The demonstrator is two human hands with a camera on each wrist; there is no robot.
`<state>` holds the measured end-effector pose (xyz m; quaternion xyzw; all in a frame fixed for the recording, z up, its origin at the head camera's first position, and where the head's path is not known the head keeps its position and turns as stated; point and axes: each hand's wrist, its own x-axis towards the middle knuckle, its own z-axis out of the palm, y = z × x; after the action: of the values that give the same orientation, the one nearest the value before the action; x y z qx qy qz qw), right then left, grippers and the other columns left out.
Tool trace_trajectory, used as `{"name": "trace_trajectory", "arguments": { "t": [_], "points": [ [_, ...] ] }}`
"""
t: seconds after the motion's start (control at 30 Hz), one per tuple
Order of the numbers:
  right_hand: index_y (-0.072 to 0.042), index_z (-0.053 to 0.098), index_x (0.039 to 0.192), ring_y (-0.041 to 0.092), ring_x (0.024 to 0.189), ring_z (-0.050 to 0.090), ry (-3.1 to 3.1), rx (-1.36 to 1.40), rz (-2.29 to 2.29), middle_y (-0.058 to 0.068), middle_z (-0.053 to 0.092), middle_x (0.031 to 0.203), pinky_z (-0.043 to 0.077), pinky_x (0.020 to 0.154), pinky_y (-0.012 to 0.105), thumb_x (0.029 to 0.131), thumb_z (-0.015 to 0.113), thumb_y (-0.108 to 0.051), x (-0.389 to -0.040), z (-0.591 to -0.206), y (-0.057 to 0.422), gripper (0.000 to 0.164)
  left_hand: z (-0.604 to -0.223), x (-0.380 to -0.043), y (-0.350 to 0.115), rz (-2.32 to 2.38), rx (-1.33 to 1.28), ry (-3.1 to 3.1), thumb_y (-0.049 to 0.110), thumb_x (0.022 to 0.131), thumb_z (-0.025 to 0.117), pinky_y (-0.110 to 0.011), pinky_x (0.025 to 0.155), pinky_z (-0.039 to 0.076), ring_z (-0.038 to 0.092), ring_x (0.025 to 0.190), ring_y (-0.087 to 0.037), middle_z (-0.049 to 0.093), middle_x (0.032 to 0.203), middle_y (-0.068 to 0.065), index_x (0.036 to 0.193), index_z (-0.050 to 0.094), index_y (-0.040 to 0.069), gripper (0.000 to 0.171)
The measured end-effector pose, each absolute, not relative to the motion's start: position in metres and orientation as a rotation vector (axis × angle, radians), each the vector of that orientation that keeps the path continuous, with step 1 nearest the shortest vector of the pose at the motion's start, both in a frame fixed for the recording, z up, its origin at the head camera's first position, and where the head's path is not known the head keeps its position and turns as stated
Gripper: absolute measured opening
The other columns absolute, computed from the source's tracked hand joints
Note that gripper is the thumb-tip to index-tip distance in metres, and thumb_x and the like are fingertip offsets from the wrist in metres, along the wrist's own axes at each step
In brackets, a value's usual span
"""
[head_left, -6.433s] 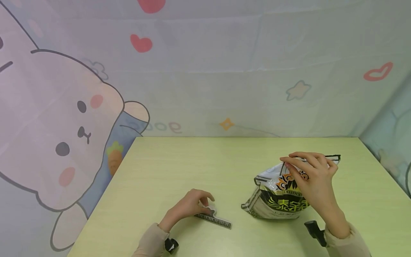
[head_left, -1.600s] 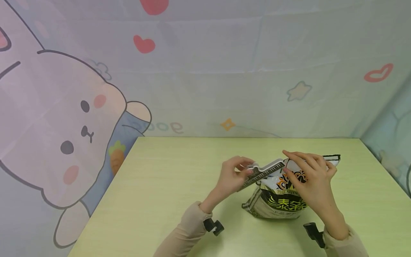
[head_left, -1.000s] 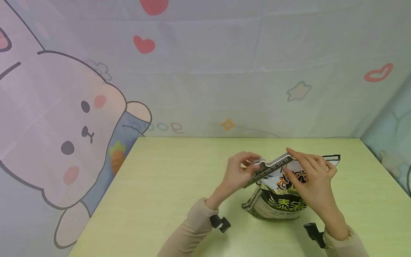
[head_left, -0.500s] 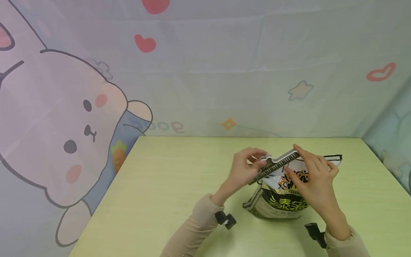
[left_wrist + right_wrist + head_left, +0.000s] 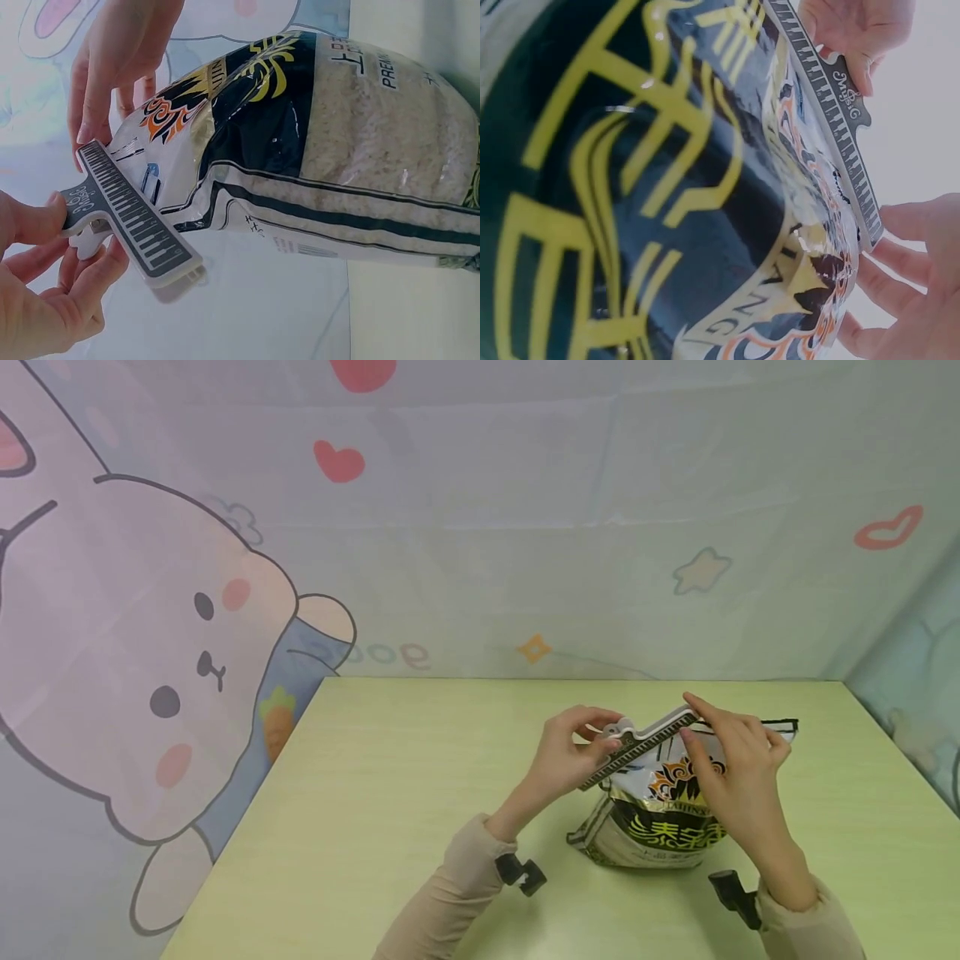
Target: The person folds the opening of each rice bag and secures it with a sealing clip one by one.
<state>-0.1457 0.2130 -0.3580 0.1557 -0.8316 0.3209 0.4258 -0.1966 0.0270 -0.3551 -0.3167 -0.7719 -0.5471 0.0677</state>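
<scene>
A wide bag clip printed with piano keys lies slantwise along the top edge of a bag of rice. My left hand pinches the clip's handle between thumb and fingers. In the left wrist view, the near end of the clip sticks out past the bag's side. My right hand pinches the bag's top at the clip's far end, thumb in front and other fingers behind. In the right wrist view, its thumb touches the clip's end. How much of the bag's edge lies inside the clip is hidden.
The bag stands on a pale green table, towards its right side. Behind the table hangs a cloth backdrop with a cartoon rabbit and hearts. Black wrist camera mounts jut out near both sleeves.
My left hand has picked up the clip from the table and carried it right and up to the bag's top. The right thumb has since shifted up to the clip's end.
</scene>
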Motion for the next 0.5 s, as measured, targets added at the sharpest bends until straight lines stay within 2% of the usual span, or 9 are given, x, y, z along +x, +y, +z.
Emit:
{"name": "trace_trajectory", "arguments": {
  "t": [0.1,0.3,0.4,0.5],
  "points": [
    [-0.005,0.059,0.116,0.027,0.085,0.045,-2.066,0.382,0.8,0.02,0.064,0.098,0.015,0.08,0.044,0.081,0.06,-0.001,-0.147,-0.355,0.211,0.035,-0.356,-0.196,0.023,-1.739,-0.954,-2.343,0.006,0.08,0.064,-0.013,0.066,0.048,0.058,0.083,-0.025,0.062,0.101,-0.015,0.108,0.062,0.003,0.028],
    [-0.004,0.062,0.111,0.027,0.084,0.046,-2.082,0.372,0.817,0.019,0.065,0.094,0.016,0.076,0.044,0.08,0.06,0.004,-0.148,-0.35,0.21,0.033,-0.363,-0.196,0.011,-1.901,-0.965,-2.4,0.008,0.081,0.063,-0.018,0.077,0.05,0.057,0.098,-0.03,0.056,0.118,-0.015,0.121,0.053,0.004,0.041],
    [-0.004,0.062,0.11,0.026,0.083,0.044,-2.099,0.363,0.835,0.019,0.064,0.094,0.016,0.075,0.046,0.079,0.06,0.006,-0.148,-0.348,0.21,0.033,-0.373,-0.197,0.005,-1.799,-0.961,-2.532,0.012,0.079,0.066,-0.016,0.075,0.049,0.06,0.097,-0.027,0.058,0.117,-0.013,0.122,0.053,0.007,0.045],
    [-0.004,0.062,0.11,0.023,0.081,0.042,-2.108,0.359,0.852,0.018,0.064,0.093,0.015,0.075,0.046,0.079,0.06,0.006,-0.149,-0.348,0.208,0.033,-0.383,-0.198,-0.001,-1.676,-0.978,-2.629,0.015,0.078,0.068,-0.015,0.07,0.049,0.062,0.09,-0.025,0.063,0.108,-0.012,0.114,0.058,0.006,0.039]
  ]
}}
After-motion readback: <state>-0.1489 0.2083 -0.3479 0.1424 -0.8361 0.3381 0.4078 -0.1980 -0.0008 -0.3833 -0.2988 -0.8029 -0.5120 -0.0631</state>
